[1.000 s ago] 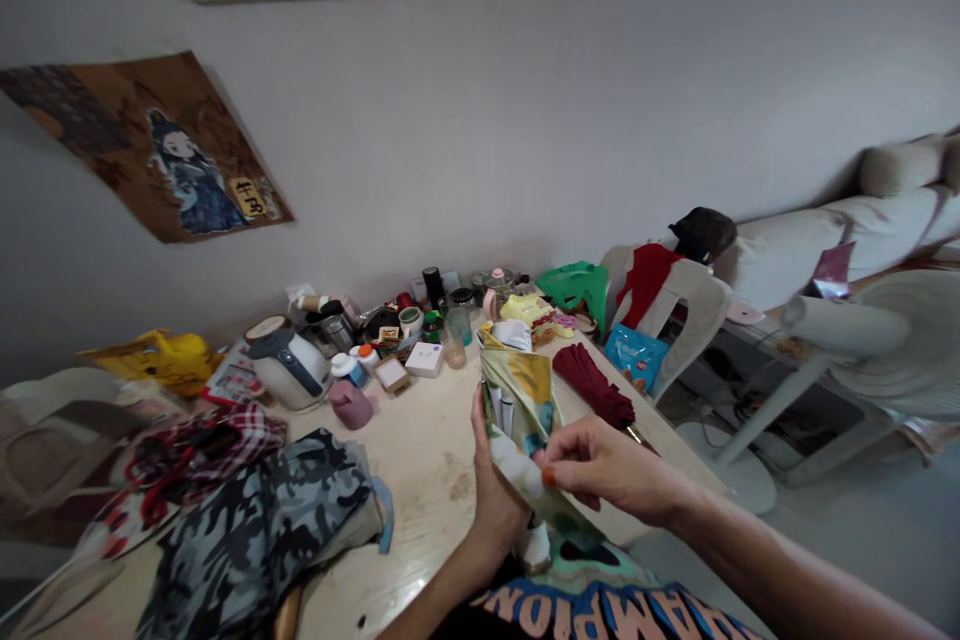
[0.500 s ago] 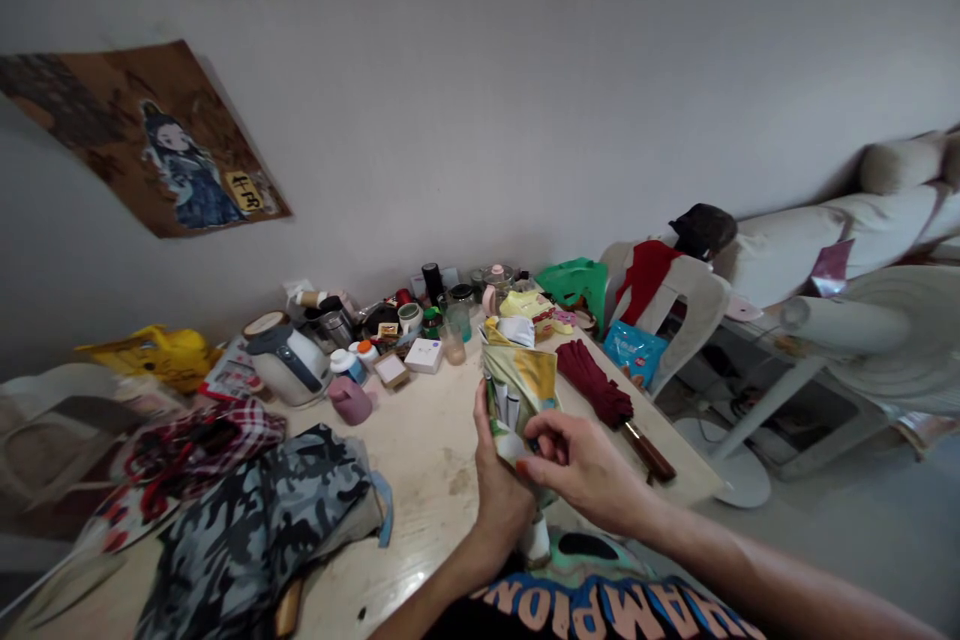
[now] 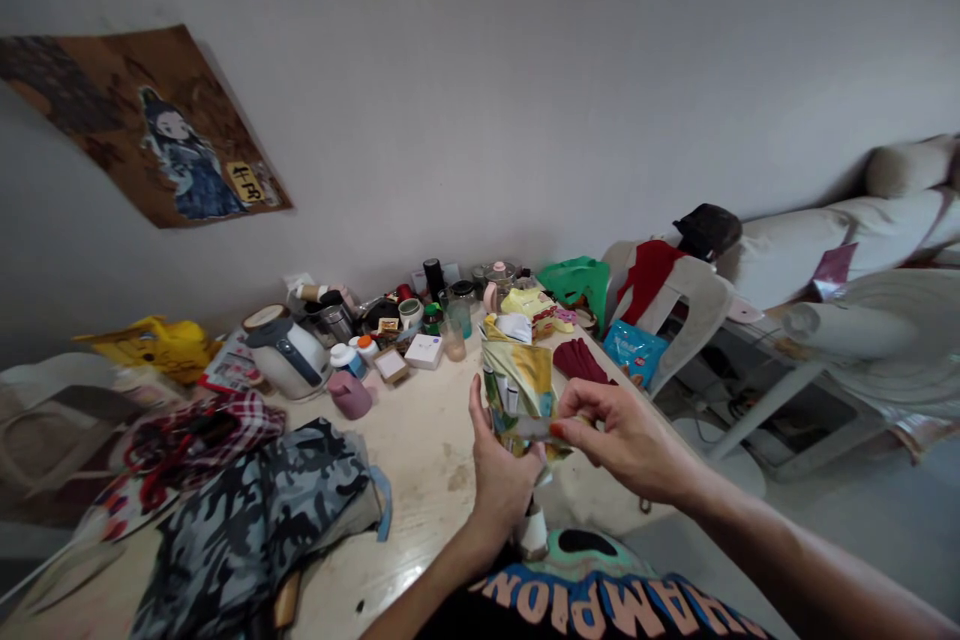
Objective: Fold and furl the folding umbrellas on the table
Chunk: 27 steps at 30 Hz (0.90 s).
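Note:
My left hand (image 3: pixel 504 480) is wrapped round a loosely folded umbrella (image 3: pixel 532 370) with yellow and green patterned fabric. Its pale rib ends show at the left side, and its white handle (image 3: pixel 535 532) points down toward my shirt. A greyish strap (image 3: pixel 534 428) stretches across the fabric. My right hand (image 3: pixel 611 435) pinches the strap's right end between thumb and fingers. Behind my right hand lies a closed dark red umbrella (image 3: pixel 581 360) on the table, its wooden handle mostly hidden by my forearm.
On the table (image 3: pixel 427 450) stand an electric kettle (image 3: pixel 287 357), a pink cup (image 3: pixel 349 394), pill bottles and a small white box (image 3: pixel 424 351). A grey camouflage umbrella (image 3: pixel 285 500) lies at the left. A blue pouch (image 3: pixel 634 352) and white chair (image 3: pixel 694 325) are at the right.
My right hand has moved right and slightly up, drawing the strap out across the patterned umbrella. My left hand keeps its hold.

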{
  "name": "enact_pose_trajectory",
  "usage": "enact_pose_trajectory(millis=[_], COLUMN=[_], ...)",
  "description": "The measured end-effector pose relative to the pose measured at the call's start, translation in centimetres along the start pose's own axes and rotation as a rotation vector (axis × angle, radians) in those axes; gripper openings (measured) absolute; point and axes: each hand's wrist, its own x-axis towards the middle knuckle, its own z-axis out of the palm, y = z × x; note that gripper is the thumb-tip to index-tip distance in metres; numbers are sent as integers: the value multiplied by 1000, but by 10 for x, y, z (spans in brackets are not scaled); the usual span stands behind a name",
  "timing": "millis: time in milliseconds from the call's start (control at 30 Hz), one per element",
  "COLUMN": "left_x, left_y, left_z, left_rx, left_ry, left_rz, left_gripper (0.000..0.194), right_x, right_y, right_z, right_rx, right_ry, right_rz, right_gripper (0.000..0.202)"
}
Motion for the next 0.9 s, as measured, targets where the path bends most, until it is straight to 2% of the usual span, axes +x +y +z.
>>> enact_pose_trajectory(millis=[133, 267, 367, 467, 567, 733, 900], left_x=[3, 6, 8, 8, 8, 7, 7], left_y=[-2, -2, -2, -5, -8, -10, -7], left_z=[0, -5, -10, -14, -15, -14, -13], left_rx=[10, -75, -223, -343, -370, -374, -374], left_ry=[17, 11, -124, -266, -322, -299, -287], left_rz=[-10, -29, -85, -127, -147, -139, -148], left_gripper=[109, 105, 96, 83, 78, 79, 87], right_x=[5, 18, 29, 37, 40, 38, 39], right_y=[11, 42, 66, 85, 97, 103, 100], right_z=[-9, -10, -5, 5, 16, 22, 11], right_rx=[-135, -10, 172, 328, 468, 786, 802], right_ry=[108, 110, 91, 122, 138, -41, -158], right_rz=[-89, 11, 84, 84, 90, 278, 326], right_gripper=[20, 22, 31, 42, 48, 57, 60])
